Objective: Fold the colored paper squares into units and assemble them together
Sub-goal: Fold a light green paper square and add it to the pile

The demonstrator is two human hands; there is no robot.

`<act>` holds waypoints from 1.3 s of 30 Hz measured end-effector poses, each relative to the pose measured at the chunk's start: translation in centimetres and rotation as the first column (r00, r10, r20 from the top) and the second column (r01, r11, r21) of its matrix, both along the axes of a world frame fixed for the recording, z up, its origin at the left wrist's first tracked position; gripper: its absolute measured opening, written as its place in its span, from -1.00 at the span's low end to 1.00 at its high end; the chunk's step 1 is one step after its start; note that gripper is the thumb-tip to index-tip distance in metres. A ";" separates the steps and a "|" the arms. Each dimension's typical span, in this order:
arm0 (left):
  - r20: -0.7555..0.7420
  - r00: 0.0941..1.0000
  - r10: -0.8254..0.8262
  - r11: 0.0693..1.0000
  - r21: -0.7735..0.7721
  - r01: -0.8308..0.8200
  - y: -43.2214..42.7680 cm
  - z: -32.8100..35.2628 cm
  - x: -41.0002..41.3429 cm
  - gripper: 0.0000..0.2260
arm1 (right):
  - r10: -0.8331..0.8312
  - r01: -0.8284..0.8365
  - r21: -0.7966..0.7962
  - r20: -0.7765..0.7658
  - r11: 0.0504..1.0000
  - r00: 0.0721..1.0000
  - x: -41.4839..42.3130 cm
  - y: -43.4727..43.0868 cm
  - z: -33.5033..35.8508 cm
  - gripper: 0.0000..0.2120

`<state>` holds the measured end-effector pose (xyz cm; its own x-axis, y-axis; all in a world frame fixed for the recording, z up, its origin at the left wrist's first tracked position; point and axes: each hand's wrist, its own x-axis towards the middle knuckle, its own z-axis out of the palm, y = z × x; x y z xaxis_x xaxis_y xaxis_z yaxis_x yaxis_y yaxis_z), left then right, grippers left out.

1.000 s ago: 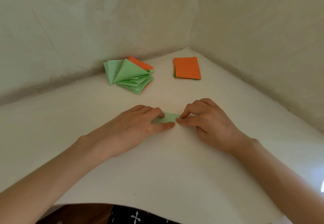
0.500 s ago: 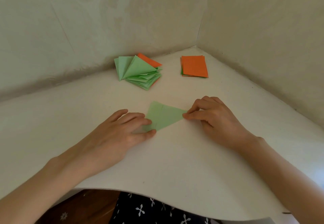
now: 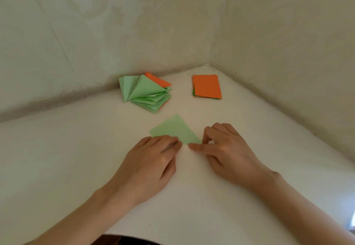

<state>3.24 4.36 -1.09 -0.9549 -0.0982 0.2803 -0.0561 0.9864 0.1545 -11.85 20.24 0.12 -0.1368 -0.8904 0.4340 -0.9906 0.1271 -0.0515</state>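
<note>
A light green paper square (image 3: 175, 129) lay flat on the white desk (image 3: 57, 158), turned so that one corner pointed away from the person, and both hands met at its near edge. The left hand (image 3: 151, 166) rested palm down with its fingers straight and close together, the fingertips pressing on the near left part of the sheet. The right hand (image 3: 226, 154) lay just beside it, its fingers curled, with one fingertip set against the right corner of the paper and the thumb stretched out leftward along the near edge, almost touching the left fingertips; whether it pinched the corner or only pressed on it could not be told. Farther back, near the left wall (image 3: 96, 33), sat a fanned pile of folded units (image 3: 146, 95), mostly green with orange showing at its back and bottom. To the right of that pile, well apart from it and close to the corner of the room, lay a neat stack of orange paper squares (image 3: 207, 86), with a sliver of green showing at its lower left edge.
</note>
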 end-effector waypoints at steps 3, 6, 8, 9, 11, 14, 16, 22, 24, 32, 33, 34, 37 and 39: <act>0.018 1.000 0.005 0.998 0.058 -0.006 -0.1 -0.1 -0.1 -0.62 | 0.035 -0.036 -0.012 -0.008 0.999 0.999 -0.9 0.4 0.3 -0.63; 0.017 1.000 0.001 0.995 0.103 -0.002 -0.1 -0.4 0.1 -0.63 | 0.039 -0.038 -0.024 0.076 0.999 0.996 -2.3 1.1 0.7 -0.66; 0.016 1.000 -0.005 0.994 0.111 0.003 -0.1 -0.5 0.2 -0.63 | -0.028 0.043 -0.056 0.247 0.997 0.969 -3.0 1.5 0.8 -0.68; 0.008 1.000 -0.007 0.994 0.112 0.006 -0.1 -0.6 0.2 -0.63 | -0.079 0.114 -0.075 0.363 0.991 0.928 -3.2 1.6 0.9 -0.68; -0.011 1.000 -0.009 0.993 0.117 0.010 0.0 -0.6 0.1 -0.63 | -0.180 0.261 -0.075 0.540 0.963 0.822 -3.2 1.6 0.9 -0.62; -0.050 0.999 -0.013 0.992 0.127 0.019 0.0 -0.7 0.0 -0.64 | -0.221 0.266 0.010 0.586 0.964 0.779 -2.5 1.3 1.0 -0.54; -0.069 0.997 -0.016 0.989 0.146 0.026 0.1 -0.7 0.0 -0.65 | -0.225 0.217 0.085 0.578 0.973 0.784 -1.8 0.9 1.0 -0.58; -0.046 0.998 -0.044 0.987 0.155 0.050 -0.1 -0.6 0.0 -0.67 | -0.313 0.200 0.282 0.453 0.939 0.834 1.1 -1.0 0.6 -0.55; -0.026 0.998 -0.060 0.991 0.116 0.062 0.0 -0.3 0.1 -0.66 | -0.322 0.203 0.271 0.531 0.941 0.784 1.8 -1.5 0.7 -0.57; -0.324 0.940 0.105 0.981 0.190 -0.044 -1.4 2.9 -2.0 -0.53 | 0.030 0.117 -0.087 0.908 0.989 0.418 0.9 -2.1 2.4 -0.73; -0.250 0.957 0.148 0.929 0.366 -0.048 -1.7 3.7 -2.6 -0.51 | 0.042 0.110 -0.095 0.912 0.989 0.409 0.5 -2.1 2.9 -0.71; -0.158 0.973 0.165 0.813 0.580 -0.044 -1.8 4.5 -3.1 -0.58 | 0.051 0.117 -0.105 0.918 0.988 0.392 0.2 -2.3 3.2 -0.68; -0.090 0.988 0.127 0.440 0.898 0.025 -2.2 4.8 -4.8 -0.86 | 0.110 0.231 -0.160 0.971 0.960 0.213 -0.2 -2.8 3.6 -0.69; -0.129 0.977 0.169 0.356 0.933 0.062 -2.3 4.1 -5.1 -0.86 | 0.133 0.270 -0.136 0.991 0.953 0.030 -0.2 -3.1 3.4 -0.80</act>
<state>-1.87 2.02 3.04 -0.8822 -0.4537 0.1260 0.0373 0.1994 0.9792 -12.09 17.17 3.49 -0.6625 -0.7488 -0.0180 0.0547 -0.0243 -0.9982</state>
